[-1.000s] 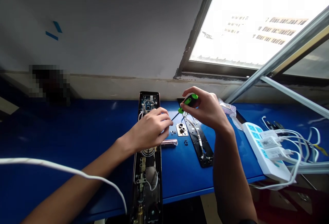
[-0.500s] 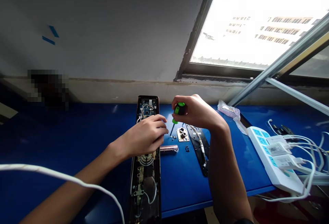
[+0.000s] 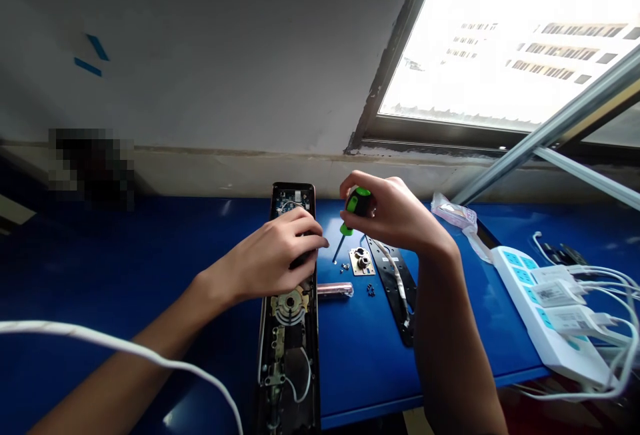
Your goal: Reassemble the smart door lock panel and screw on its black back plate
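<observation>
My right hand (image 3: 380, 205) grips a green and black screwdriver (image 3: 359, 203), its shaft slanting down to the blue tabletop by some small silver screws (image 3: 345, 267). My left hand (image 3: 280, 252) lies across the open black device housing (image 3: 315, 342), fingers bent and apart over its right edge; whether anything is under the palm is hidden. Inside the housing are a blue circuit board (image 3: 295, 199), a round metal mechanism (image 3: 290, 302) and white wires. To the right of the screws sit a square metal plate with a knob (image 3: 362, 262) and several black screws (image 3: 371, 290).
A pink wrapped cylinder (image 3: 335, 290) lies beside the housing. Further right are a long black plate (image 3: 393, 272) with a cable, a clear plastic bag (image 3: 454, 212) and a white power strip (image 3: 550, 328) with chargers. A white cable (image 3: 150, 353) crosses the lower left.
The whole view has shifted a little, moving most things rightward. The screwdriver tip has moved slightly away from the silver screws, and my left hand has slid up along the housing, uncovering more of the round mechanism.
</observation>
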Tool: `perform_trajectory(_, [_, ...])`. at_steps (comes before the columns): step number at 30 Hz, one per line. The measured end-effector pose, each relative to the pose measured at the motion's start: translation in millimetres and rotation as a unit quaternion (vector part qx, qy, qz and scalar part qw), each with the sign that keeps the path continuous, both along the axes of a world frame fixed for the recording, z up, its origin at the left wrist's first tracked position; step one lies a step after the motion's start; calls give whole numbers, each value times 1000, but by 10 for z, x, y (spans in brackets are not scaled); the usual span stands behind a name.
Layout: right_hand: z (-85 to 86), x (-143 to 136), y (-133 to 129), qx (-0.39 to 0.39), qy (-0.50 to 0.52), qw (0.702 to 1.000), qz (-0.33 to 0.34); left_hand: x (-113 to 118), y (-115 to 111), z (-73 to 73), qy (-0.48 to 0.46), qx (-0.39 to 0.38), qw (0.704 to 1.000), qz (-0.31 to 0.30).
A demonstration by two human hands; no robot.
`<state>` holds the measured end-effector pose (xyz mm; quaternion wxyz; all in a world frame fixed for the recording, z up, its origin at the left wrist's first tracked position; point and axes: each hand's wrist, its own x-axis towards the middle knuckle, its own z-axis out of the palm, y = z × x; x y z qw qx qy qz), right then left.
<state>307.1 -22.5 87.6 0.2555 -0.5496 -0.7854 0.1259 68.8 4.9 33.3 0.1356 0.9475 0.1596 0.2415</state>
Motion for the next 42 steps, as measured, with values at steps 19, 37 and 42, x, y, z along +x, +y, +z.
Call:
perform_trajectory(19, [182, -438, -33, 223, 278, 931, -81, -327, 155, 199, 11, -186, 982, 10])
perform_trajectory(37, [82, -406, 38, 307, 294, 901, -87, -288, 173, 164, -39, -254, 958, 124])
perform_trajectory(42, [79, -422, 23, 318, 305, 893, -90, -305, 186, 156, -39, -303, 942, 138])
